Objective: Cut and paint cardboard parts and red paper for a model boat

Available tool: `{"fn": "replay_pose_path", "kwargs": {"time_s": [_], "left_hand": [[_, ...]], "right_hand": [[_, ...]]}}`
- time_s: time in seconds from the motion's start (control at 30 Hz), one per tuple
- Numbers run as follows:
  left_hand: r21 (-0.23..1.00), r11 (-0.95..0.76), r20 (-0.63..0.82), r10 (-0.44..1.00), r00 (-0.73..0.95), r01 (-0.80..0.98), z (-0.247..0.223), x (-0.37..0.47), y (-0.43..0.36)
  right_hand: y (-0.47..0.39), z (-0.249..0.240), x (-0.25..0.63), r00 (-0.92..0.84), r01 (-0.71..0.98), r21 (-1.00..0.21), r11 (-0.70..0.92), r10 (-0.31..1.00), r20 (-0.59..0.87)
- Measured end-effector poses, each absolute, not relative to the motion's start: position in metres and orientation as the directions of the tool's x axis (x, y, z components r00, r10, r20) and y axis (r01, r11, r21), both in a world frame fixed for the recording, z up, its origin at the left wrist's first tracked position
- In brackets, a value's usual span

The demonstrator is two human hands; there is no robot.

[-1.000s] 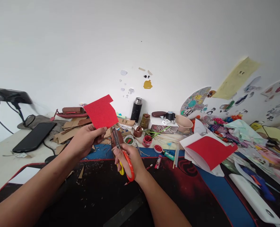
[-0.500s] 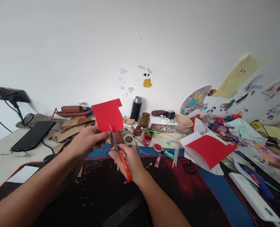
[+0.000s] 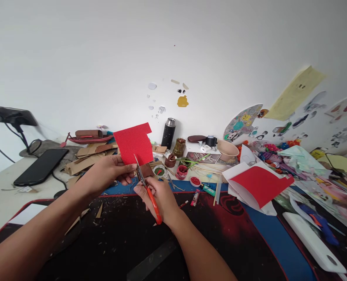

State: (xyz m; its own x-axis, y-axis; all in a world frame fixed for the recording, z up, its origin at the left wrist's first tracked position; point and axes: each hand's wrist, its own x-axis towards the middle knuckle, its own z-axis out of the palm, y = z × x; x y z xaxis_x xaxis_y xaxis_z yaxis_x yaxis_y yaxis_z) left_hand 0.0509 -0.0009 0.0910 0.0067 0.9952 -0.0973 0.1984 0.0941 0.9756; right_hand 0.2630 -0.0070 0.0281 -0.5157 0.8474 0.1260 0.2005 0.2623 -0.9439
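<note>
Ribbed sheet (image 3: 134, 141) — left hand (image 3: 110, 170) pinching, outstretched

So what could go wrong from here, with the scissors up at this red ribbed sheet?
Your left hand is close beside the blades of the scissors, so a slip might nick it. It grips the red ribbed sheet only near one lower corner, so the sheet could flex.

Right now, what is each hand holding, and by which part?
Left hand: ridged red sheet, near its lower left corner. Right hand: scissors, by the orange handle.
</note>
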Motion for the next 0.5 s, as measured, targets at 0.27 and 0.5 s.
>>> {"fn": "replay_pose_path", "kwargs": {"time_s": [0.27,0.5], "left_hand": [[0.980,0.090,-0.103,0.993,0.064,0.179,0.0866,0.0469,0.0020],[0.982,0.102,-0.112,0.992,0.055,0.157,0.0874,0.0486,0.0006]], "right_hand": [[-0.0080,0.0302,0.2624,-0.487,0.243,-0.926,0.291,0.862,0.143],[-0.0088,0.0325,0.2626,-0.477,0.312,-0.890,0.333,0.865,0.156]]}}
